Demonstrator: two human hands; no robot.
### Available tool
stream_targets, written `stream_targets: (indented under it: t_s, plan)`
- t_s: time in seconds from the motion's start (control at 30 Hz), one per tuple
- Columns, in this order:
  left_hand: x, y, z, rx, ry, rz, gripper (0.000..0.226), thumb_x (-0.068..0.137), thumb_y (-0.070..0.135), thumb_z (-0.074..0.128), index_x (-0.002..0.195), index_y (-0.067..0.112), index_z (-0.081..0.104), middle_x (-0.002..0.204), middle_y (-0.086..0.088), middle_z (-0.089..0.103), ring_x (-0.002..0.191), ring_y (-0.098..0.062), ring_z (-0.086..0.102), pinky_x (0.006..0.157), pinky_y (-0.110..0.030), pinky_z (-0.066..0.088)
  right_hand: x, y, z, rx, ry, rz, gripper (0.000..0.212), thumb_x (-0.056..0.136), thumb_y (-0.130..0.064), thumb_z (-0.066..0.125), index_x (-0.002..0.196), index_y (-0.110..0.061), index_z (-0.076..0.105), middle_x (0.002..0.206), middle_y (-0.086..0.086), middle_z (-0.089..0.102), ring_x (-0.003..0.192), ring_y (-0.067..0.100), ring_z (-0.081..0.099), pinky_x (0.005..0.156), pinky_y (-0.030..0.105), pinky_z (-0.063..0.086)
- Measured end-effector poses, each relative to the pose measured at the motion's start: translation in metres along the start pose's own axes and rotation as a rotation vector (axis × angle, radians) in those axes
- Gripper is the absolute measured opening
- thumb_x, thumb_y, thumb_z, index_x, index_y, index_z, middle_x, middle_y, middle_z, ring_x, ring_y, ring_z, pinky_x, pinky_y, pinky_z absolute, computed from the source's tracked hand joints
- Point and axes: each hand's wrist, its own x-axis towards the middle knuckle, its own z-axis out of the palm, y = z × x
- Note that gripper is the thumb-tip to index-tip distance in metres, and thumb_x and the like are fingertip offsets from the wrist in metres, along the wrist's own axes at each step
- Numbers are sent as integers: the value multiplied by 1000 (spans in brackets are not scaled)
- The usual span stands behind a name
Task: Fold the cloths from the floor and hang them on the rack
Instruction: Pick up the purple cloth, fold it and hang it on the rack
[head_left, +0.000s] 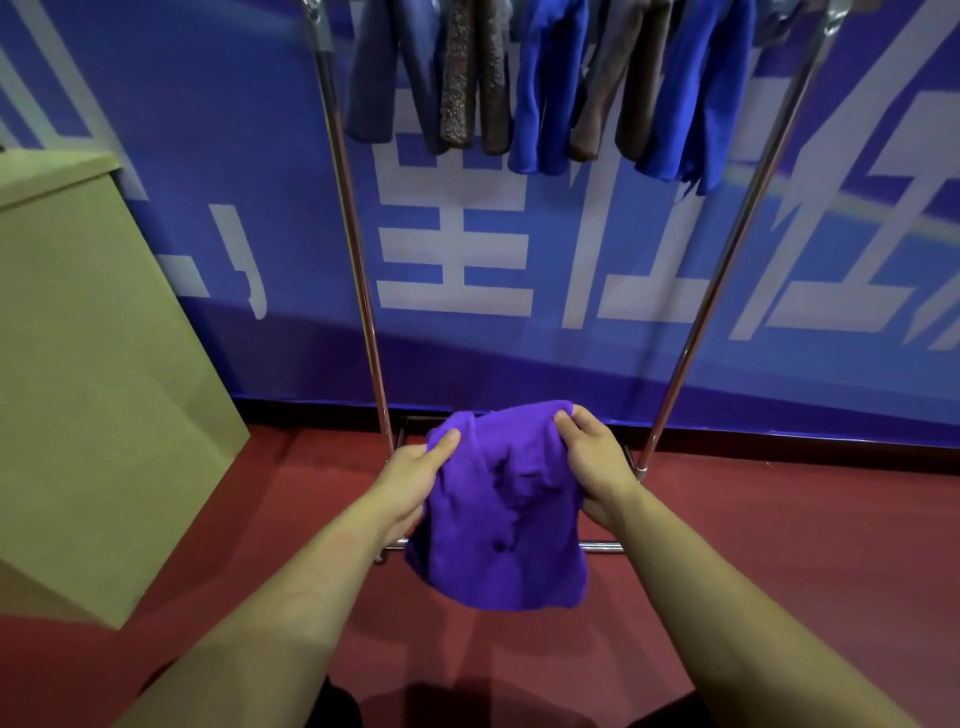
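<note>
I see the purple cloth (506, 512) held up off the red floor (779, 545), in front of the rack's (358, 270) base rail; my left hand (410, 480) pinches its upper left corner, fingers curled into the fabric; my right hand (592, 460) grips the upper right corner likewise; folded cloths (540, 83) hang along the rack's top bar; a cardboard box (88, 364) stands at the floor's left edge

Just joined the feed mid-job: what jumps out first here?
The purple cloth, low and centre, gripped at its top corners by the left hand and right hand. Above it, blue, brown and grey hung cloths crowd the metal rack before a blue banner.
</note>
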Motion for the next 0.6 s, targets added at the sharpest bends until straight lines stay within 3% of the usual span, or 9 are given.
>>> stream_targets:
  t_s: [0.07,0.17,0.27,0.37,0.53,0.6]
  plan:
    - [8,-6,-10,166,60,61,54,91,55,64,93,2,77,96,-16,77,90,-25,71,95,-52,53,3,3,-8,-136,13,-48,20,106,-17,48,103,-6,64,95,9,68,86,18,60,84,37,52]
    - [17,-11,-25,458,106,166,75,81,77,53,86,5,72,79,-3,74,70,-13,59,83,-45,55,7,7,-16,-229,-10,-58,19,105,-19,50,102,-9,66,93,5,68,86,18,59,83,36,50]
    - [14,-4,-31,629,162,230,67,94,66,47,71,5,61,65,2,57,65,-14,48,66,-33,45,8,8,-21,-239,5,-34,20,105,-18,48,99,-12,66,92,5,69,84,18,59,79,36,50]
    - [10,2,-34,674,271,260,61,99,56,45,60,11,48,60,-1,47,58,-16,40,57,-32,37,13,8,-30,-189,72,-25,22,105,-16,47,99,-12,67,93,7,70,86,19,61,81,36,51]
    - [14,2,-40,603,400,232,66,99,56,47,56,6,49,56,-4,50,55,-19,44,58,-37,33,16,9,-40,-117,151,25,24,106,-18,47,103,-4,66,90,10,68,84,22,59,79,35,50]
    - [14,5,-41,522,471,219,61,99,55,48,56,12,41,56,-3,43,56,-22,38,56,-38,29,17,8,-41,-57,207,18,24,105,-15,46,95,-6,65,85,12,65,84,25,57,77,37,49]
